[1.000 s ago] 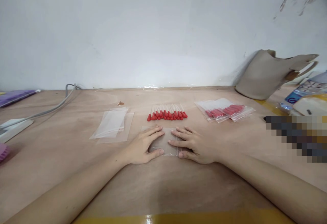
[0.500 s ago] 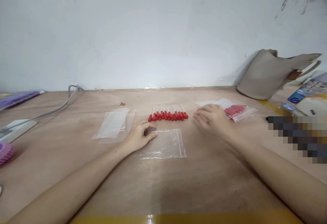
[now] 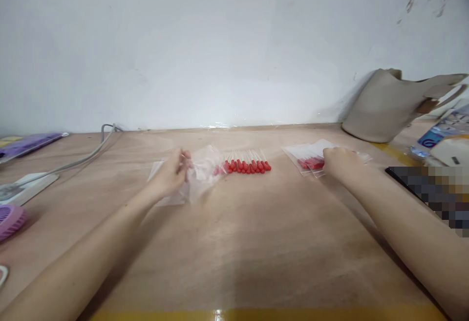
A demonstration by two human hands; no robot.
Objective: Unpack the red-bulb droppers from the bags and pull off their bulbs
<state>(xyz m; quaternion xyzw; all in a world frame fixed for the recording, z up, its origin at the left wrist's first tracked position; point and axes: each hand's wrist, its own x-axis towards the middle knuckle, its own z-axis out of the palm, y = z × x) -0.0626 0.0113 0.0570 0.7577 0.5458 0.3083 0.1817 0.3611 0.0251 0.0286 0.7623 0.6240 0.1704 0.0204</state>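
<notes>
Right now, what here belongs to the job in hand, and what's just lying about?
Likely part of the job:
clear bag in the left hand
flat bags
red-tipped sticks
filled bags at the right hand

Likely just lying about:
grey cable
purple packet
beige container

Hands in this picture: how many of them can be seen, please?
2. The left hand holds a clear bag by the red-tipped sticks; the right hand is at the filled bags. No other hand shows.
</notes>
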